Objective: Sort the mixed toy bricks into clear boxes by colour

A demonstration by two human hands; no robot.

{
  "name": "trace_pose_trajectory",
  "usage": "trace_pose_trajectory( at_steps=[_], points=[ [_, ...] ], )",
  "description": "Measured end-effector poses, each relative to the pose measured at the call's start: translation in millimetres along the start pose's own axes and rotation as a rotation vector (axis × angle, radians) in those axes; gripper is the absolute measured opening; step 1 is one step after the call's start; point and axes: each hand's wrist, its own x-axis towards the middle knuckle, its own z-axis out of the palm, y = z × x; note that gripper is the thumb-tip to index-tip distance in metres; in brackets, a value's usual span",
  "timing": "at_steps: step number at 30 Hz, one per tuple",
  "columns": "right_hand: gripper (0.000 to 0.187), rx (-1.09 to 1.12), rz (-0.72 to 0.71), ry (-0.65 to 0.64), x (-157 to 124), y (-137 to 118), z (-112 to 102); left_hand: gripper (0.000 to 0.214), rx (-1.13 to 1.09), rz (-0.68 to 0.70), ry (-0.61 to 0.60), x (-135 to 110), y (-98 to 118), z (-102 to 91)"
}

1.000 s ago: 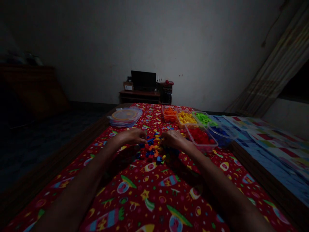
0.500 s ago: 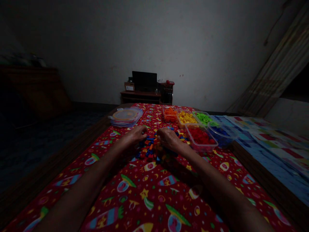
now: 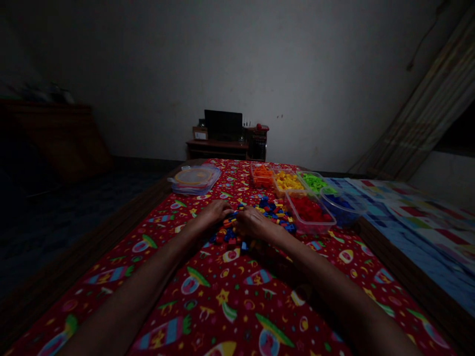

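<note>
Hands palms down: left hand (image 3: 214, 213) and right hand (image 3: 254, 222) curled against multicoloured plastic bricks (image 3: 232, 232), heaped between them on red printed cloth (image 3: 208, 296); grip cannot be told. Clear plastic tub of red bricks (image 3: 309, 211) at two o'clock.

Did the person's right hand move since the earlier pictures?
Yes: the right hand moved left, farther from the clear tray of red blocks.

The left hand (image 3: 213, 214) and the right hand (image 3: 254, 222) cover some small plastic bricks (image 3: 230, 233), so I cannot tell if they hold any. Both forearms (image 3: 126, 301) are cut by the bottom edge. The furniture (image 3: 55, 141) at upper left is too dark to tell, and the items on the far desk (image 3: 217, 150) are too small.
</note>
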Motion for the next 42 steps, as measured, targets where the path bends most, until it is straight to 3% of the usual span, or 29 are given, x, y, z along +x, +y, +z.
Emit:
trace_pose_trajectory(
  at_steps=[4, 8, 11, 13, 17, 22, 28, 34, 42],
  points=[
    [0.01, -0.008, 0.166, -0.11, 4, -3, -7, 0.024, -0.034, 0.036, -0.011, 1, -4, -1.5],
    [0.013, -0.05, 0.236, -0.202, 5, -8, -24, 0.021, -0.078, 0.046, -0.085, 3, -8, -3.5],
    [0.017, -0.026, 0.295, -0.158, 6, -9, -32, 0.019, -0.103, 0.021, -0.072, 3, -8, -6.2],
    [0.022, 0.036, 0.357, -0.061, 9, -7, -33, 0.014, -0.143, -0.003, -0.012, 2, -7, -9.0],
    [0.024, 0.267, 0.483, 0.098, 16, 0, -30, 0.021, -0.533, -0.065, 0.041, -3, 0, -16.3],
    [0.022, 0.665, 0.638, 0.166, 20, 7, -26, 0.031, -1.136, -0.157, -0.127, -9, 17, -21.9],
    [0.03, 0.588, 0.476, 0.171, 19, -1, -25, 0.025, -1.24, -0.25, -0.142, -5, 35, -14.3],
    [0.036, 0.419, 0.428, 0.177, 19, -10, -23, 0.016, -1.266, -0.257, -0.09, 2, 52, 2.8],
    [0.024, 0.324, 0.411, 0.178, 17, -4, -43, 0.046, -1.397, -0.203, -0.048, -2, 78, 1.2]
  ],
)
